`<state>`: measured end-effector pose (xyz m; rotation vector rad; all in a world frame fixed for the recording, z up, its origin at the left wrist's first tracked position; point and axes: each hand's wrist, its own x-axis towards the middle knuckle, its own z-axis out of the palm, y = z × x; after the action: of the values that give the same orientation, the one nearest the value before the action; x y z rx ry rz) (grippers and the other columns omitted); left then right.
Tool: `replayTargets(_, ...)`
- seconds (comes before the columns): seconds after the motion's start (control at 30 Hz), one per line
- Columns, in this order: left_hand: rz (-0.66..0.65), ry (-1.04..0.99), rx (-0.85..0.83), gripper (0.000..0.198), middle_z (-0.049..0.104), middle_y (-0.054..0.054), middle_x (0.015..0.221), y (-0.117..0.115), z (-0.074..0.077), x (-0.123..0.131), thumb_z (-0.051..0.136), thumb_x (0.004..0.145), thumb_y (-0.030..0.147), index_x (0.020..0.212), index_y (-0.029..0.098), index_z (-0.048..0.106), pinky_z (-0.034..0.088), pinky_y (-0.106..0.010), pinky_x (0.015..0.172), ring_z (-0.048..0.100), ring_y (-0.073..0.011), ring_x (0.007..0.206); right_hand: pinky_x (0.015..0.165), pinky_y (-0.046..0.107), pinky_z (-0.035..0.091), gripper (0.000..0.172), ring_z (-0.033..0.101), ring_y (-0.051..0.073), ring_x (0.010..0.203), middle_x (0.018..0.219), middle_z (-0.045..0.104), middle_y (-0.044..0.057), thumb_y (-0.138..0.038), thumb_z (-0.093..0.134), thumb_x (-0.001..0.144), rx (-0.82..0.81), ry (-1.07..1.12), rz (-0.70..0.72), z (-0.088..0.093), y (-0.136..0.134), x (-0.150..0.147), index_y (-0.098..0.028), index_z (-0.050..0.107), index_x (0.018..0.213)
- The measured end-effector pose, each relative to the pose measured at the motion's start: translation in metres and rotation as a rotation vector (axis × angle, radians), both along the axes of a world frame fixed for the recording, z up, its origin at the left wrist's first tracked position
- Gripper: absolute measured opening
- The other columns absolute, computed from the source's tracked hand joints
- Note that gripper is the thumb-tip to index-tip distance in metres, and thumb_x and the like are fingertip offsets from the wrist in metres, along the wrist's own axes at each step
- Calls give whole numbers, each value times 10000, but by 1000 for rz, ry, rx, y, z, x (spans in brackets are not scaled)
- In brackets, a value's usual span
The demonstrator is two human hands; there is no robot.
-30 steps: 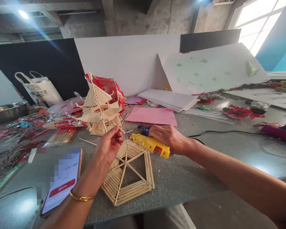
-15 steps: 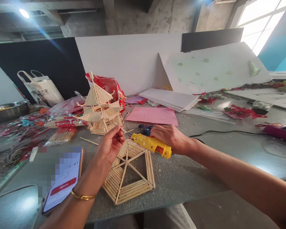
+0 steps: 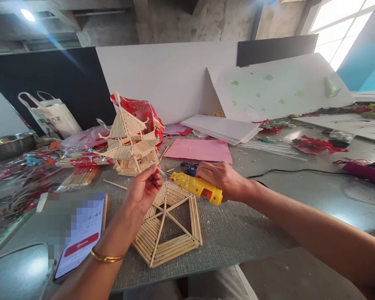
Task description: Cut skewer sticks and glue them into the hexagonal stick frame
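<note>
My right hand (image 3: 221, 177) is wrapped round a yellow hot glue gun (image 3: 193, 186), its nozzle pointing left. Close to that nozzle, my left hand (image 3: 143, 189) pinches a short thin wooden stick (image 3: 159, 169) between thumb and fingers; most of the stick is hidden by them. Beneath both hands a hexagonal panel of wooden sticks (image 3: 175, 251) lies flat on the table. Rows of sticks fill several of its wedges, while the right-hand wedge is partly open in the middle. Behind my left hand stands a tiered stick pagoda (image 3: 128, 125) with a pointed roof.
A phone (image 3: 81, 239) lies left of my forearm. Bundled sticks in plastic (image 3: 81, 177) and a metal bowl (image 3: 11, 146) are farther left. Pink paper (image 3: 198, 151), white boards (image 3: 220, 128) and a dark blue-handled tool (image 3: 189, 168) lie behind. A black cable (image 3: 293, 171) runs right.
The view has shifted slightly. The glue gun's nozzle stays close to the stick in my left hand; both hands keep their grip, and the panel has not visibly moved on the table.
</note>
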<state>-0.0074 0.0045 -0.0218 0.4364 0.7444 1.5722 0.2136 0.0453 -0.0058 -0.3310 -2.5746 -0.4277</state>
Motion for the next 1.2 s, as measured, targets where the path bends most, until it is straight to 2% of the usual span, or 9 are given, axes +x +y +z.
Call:
replayTargets(0.1, -40, 12, -24, 62, 573, 12, 585, 1, -2, 0, 651, 675, 78, 646, 111, 607, 357, -153, 439, 488, -43, 495, 536, 257, 317, 205, 439, 115, 597, 723, 531, 55, -234, 346, 878, 30, 6, -93, -2, 6, 2, -147, 495, 768)
replayTargets(0.2, -126, 113, -39, 67, 571, 16, 591, -1, -3, -1, 683, 634, 101, 640, 115, 618, 347, -155, 435, 480, -43, 489, 518, 258, 284, 225, 459, 125, 620, 762, 554, 69, -279, 353, 869, 43, 4, -325, -1, 21, 11, -145, 518, 795)
replayTargets(0.27, -232, 296, -14, 84, 561, 12, 577, -6, 0, -1, 711, 605, 127, 640, 115, 635, 328, -160, 424, 461, -46, 478, 502, 258, 255, 235, 483, 141, 658, 806, 571, 80, -323, 377, 858, 41, 23, -506, 1, 35, 22, -145, 527, 822)
replayTargets(0.33, -357, 565, 24, 109, 555, 7, 558, -11, 4, -1, 733, 575, 150, 647, 118, 657, 303, -167, 418, 431, -45, 456, 495, 260, 235, 282, 502, 153, 679, 839, 582, 81, -394, 396, 855, 28, 70, -657, 4, 49, 33, -147, 532, 842)
replayTargets(0.47, -588, 1024, 86, 110, 599, -20, 586, -20, 9, 0, 729, 563, 203, 642, 148, 675, 344, -197, 489, 473, -77, 496, 500, 263, 224, 418, 524, 158, 659, 840, 595, 69, -552, 388, 840, -11, 138, -834, 6, 68, 49, -163, 542, 838)
replayTargets(0.63, -788, 1383, 199, 93, 620, -21, 608, -23, 6, -1, 656, 630, 251, 667, 170, 683, 341, -221, 508, 481, -103, 530, 538, 265, 256, 455, 548, 175, 715, 834, 609, 62, -601, 390, 826, -38, 101, -805, -3, 79, 53, -172, 545, 829)
replayTargets(0.73, -858, 1516, 262, 120, 633, -21, 619, -27, 6, 1, 625, 641, 257, 692, 174, 694, 332, -217, 491, 487, -105, 530, 550, 265, 266, 463, 546, 174, 718, 806, 605, 56, -614, 385, 824, -40, 85, -750, -10, 84, 53, -176, 535, 812)
replayTargets(1.0, -863, 1716, 326, 148, 649, -35, 607, -38, 6, 6, 581, 644, 244, 688, 174, 703, 315, -219, 474, 525, -117, 529, 542, 262, 267, 455, 535, 169, 704, 787, 595, 51, -611, 384, 826, -79, 81, -707, -10, 83, 52, -187, 549, 810)
replayTargets(1.2, -833, 1733, 319, 168, 649, -40, 604, -40, 4, 3, 566, 646, 253, 693, 169, 703, 299, -216, 468, 523, -118, 524, 536, 254, 260, 431, 513, 156, 685, 765, 576, 39, -595, 407, 821, -117, 73, -697, -7, 80, 50, -189, 550, 788)
